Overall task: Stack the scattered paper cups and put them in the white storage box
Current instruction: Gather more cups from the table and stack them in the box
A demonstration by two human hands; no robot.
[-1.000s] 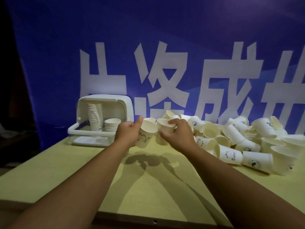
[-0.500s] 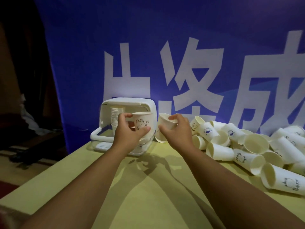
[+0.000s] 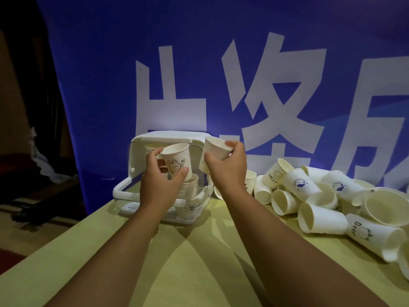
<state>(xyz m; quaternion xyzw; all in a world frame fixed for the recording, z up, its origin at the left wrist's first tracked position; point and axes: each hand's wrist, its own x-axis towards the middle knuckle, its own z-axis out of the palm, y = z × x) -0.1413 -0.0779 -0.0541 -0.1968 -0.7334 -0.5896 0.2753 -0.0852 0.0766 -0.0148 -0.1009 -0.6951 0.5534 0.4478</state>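
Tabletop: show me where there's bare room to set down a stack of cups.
Bare tabletop lies between the left forearm and right forearm, in front of the white storage box. Another free patch runs left of the left forearm to the table's edge. Crowded: the right side, under the loose cup pile.

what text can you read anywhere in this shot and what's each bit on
"Hi": bunny cup held by the left hand.
"HELLO": smiley cup in the pile.
"Bear": lying cup at the right, first letter unsure.
Emblem cups: ring text too small to read.
Plain cup in the right hand: no print visible.
Blue banner: big white Chinese characters, cropped and partly hidden; not read with certainty.
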